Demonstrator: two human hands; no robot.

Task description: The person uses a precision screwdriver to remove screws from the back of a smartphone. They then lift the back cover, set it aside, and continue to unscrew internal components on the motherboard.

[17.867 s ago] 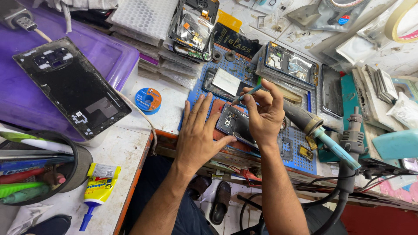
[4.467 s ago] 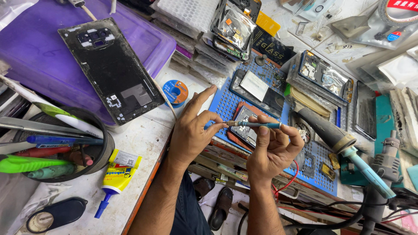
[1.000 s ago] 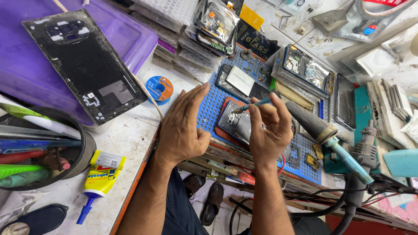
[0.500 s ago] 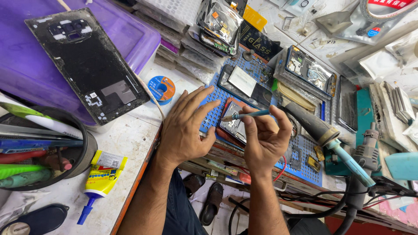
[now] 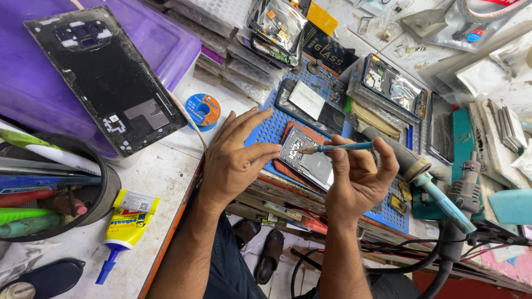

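Blue mat: a perforated blue work mat [image 5: 266,128] is spread over the bench edge, and an opened phone [image 5: 307,160] is laid on it, back side up, with its inner parts showing.
Left hand: the left hand [image 5: 235,158] is rested on the mat just left of the opened phone; its fingers are stretched out and slightly spread, the fingertips [image 5: 275,149] are pressed against the phone's left edge, and nothing is gripped.
Right hand: the right hand [image 5: 357,180] is raised just right of the phone; a thin blue-handled tool [image 5: 335,147] is pinched between thumb and forefinger, while the other fingers are loosely curled.
Tool: the tool is held almost level, and its pale tip is pointed left over the upper end of the phone; whether the tip touches cannot be told.
Behind the phone: a second dark phone [image 5: 310,105] with a grey patch is laid on the mat.
Left side: a black back cover [image 5: 105,77] is laid on a purple box [image 5: 172,44], a blue tape roll [image 5: 202,111] is placed near it, and a yellow glue tube [image 5: 124,230] is laid beside a round pen holder [image 5: 108,185].
Right side: a heat gun [image 5: 407,163] with a pale blue grip is rested just beyond the right hand.
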